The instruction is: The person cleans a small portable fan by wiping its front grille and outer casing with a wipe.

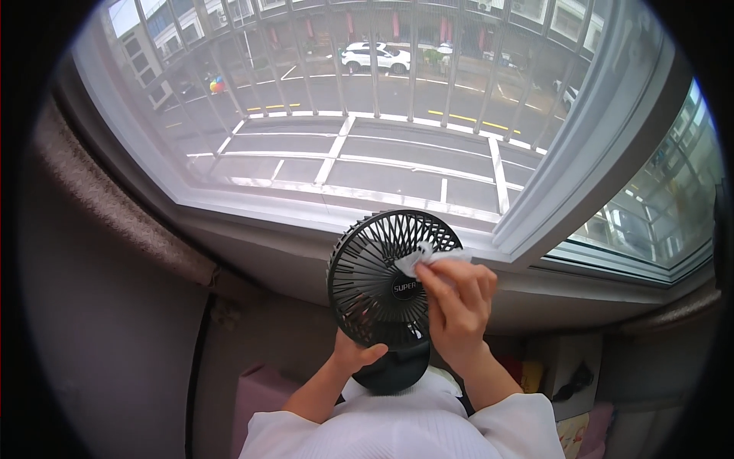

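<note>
Black plastic makes up the round fan [359, 294], held upright in front of the person's chest, just below the window frame [290, 217]. A round badge [403, 289] at the centre of its grille carries one short line of pale capital letters, partly covered by the right hand [461, 302]; no other writing can be read on the fan. That hand has its thumb and forefinger pinched together on a crumpled white tissue [407, 265], which lies against the upper right part of the grille, just above the badge; its remaining fingers are curled loosely. The left hand [354, 353] grips the fan at the lower left of its rim, the thumb lying across the front near the base [392, 372], while the other fingers are mostly hidden behind, so how tightly they close I cannot tell. The dark, rounded base sits close to the person's white top [405, 424]. Beyond the glass, metal bars [414, 69] stand in front of a street with a white car [375, 57].
</note>
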`<state>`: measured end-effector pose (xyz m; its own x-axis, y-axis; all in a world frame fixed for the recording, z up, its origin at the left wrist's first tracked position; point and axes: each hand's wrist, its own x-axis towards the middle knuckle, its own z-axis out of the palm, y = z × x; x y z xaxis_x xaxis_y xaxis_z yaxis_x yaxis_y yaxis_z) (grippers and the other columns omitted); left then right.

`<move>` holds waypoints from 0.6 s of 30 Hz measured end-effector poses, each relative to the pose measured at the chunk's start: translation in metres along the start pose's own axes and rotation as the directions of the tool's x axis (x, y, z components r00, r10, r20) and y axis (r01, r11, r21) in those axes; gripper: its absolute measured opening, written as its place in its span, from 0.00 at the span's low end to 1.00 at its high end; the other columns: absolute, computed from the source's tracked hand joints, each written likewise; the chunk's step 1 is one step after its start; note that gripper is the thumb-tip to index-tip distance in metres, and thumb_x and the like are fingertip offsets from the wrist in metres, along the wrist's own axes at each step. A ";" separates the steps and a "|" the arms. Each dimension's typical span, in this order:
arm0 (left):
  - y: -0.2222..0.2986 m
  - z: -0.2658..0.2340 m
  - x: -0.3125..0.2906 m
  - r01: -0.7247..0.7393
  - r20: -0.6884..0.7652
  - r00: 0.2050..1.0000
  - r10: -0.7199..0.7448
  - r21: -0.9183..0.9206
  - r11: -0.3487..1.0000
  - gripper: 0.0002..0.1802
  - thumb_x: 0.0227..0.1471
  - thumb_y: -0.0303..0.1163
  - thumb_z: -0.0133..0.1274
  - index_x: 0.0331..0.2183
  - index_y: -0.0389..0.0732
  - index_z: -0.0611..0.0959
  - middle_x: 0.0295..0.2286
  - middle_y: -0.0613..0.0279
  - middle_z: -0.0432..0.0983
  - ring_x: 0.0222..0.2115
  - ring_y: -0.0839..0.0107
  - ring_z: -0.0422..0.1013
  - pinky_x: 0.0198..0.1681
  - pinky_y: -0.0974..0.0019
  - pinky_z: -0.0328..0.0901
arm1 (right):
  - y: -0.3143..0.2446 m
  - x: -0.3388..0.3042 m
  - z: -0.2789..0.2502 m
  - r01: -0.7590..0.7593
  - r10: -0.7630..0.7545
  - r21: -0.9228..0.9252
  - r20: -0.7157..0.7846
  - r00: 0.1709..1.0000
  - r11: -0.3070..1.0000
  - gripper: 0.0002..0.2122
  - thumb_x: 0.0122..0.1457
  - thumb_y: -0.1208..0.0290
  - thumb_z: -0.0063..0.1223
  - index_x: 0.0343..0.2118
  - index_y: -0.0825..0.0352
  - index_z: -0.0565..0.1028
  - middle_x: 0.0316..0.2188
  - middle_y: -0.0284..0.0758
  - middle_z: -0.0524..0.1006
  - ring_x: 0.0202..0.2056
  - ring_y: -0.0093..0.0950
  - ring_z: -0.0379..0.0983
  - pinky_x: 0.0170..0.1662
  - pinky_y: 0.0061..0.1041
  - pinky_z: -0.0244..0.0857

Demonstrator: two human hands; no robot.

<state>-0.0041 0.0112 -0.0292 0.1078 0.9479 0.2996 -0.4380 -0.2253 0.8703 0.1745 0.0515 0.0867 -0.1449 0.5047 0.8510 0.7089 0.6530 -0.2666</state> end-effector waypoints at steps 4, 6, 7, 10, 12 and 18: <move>0.003 0.003 0.006 0.043 -0.007 0.999 -0.043 -0.005 0.999 0.50 0.42 0.43 0.71 0.59 0.34 0.61 0.54 0.56 0.64 0.55 0.64 0.63 0.60 0.60 0.57 | 0.006 0.007 -0.008 0.054 -0.054 -0.009 0.016 0.998 0.999 0.14 0.46 0.82 0.58 0.38 0.65 0.81 0.37 0.30 0.77 0.39 0.29 0.72 0.45 0.30 0.57; 0.003 0.005 0.006 0.046 0.000 0.999 -0.046 0.017 0.999 0.51 0.41 0.43 0.71 0.59 0.34 0.61 0.53 0.56 0.64 0.55 0.64 0.63 0.60 0.60 0.57 | 0.017 0.015 -0.008 0.020 -0.021 -0.017 -0.055 0.998 1.000 0.13 0.47 0.83 0.59 0.37 0.65 0.80 0.35 0.30 0.77 0.37 0.30 0.72 0.45 0.30 0.58; 0.002 0.004 0.005 0.019 0.039 0.999 -0.022 0.073 0.997 0.51 0.40 0.43 0.71 0.59 0.34 0.61 0.53 0.56 0.65 0.55 0.64 0.63 0.59 0.60 0.58 | 0.017 0.016 -0.007 -0.045 0.045 0.006 -0.130 0.991 0.999 0.13 0.48 0.83 0.59 0.37 0.65 0.80 0.35 0.30 0.77 0.37 0.30 0.72 0.45 0.31 0.58; -0.011 0.002 0.007 -0.039 0.114 0.993 0.017 0.198 0.979 0.52 0.39 0.43 0.71 0.59 0.35 0.61 0.53 0.55 0.65 0.54 0.64 0.63 0.58 0.59 0.59 | 0.018 0.009 -0.009 -0.091 0.091 0.009 -0.207 0.974 0.996 0.11 0.49 0.83 0.59 0.37 0.65 0.81 0.34 0.30 0.77 0.36 0.30 0.72 0.44 0.31 0.58; -0.014 0.005 0.012 -0.070 0.151 0.988 0.031 0.266 0.961 0.52 0.39 0.43 0.71 0.59 0.35 0.61 0.53 0.55 0.65 0.54 0.64 0.63 0.58 0.59 0.59 | 0.015 -0.002 -0.013 -0.075 0.070 -0.017 -0.213 0.974 0.997 0.11 0.50 0.82 0.59 0.37 0.64 0.81 0.34 0.30 0.77 0.36 0.30 0.72 0.44 0.31 0.58; -0.009 0.025 0.019 0.040 0.048 0.998 -0.043 0.057 0.998 0.51 0.39 0.41 0.71 0.58 0.36 0.61 0.51 0.56 0.65 0.53 0.66 0.63 0.58 0.60 0.58 | 0.026 -0.003 -0.023 -0.017 0.015 -0.048 -0.044 0.999 0.999 0.09 0.50 0.81 0.60 0.35 0.65 0.81 0.34 0.31 0.77 0.36 0.29 0.71 0.44 0.30 0.59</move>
<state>0.0238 0.0260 -0.0213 0.1693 0.9447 0.2807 -0.3821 -0.1996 0.9023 0.2092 0.0545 0.0873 -0.1039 0.4892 0.8659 0.7432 0.6167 -0.2593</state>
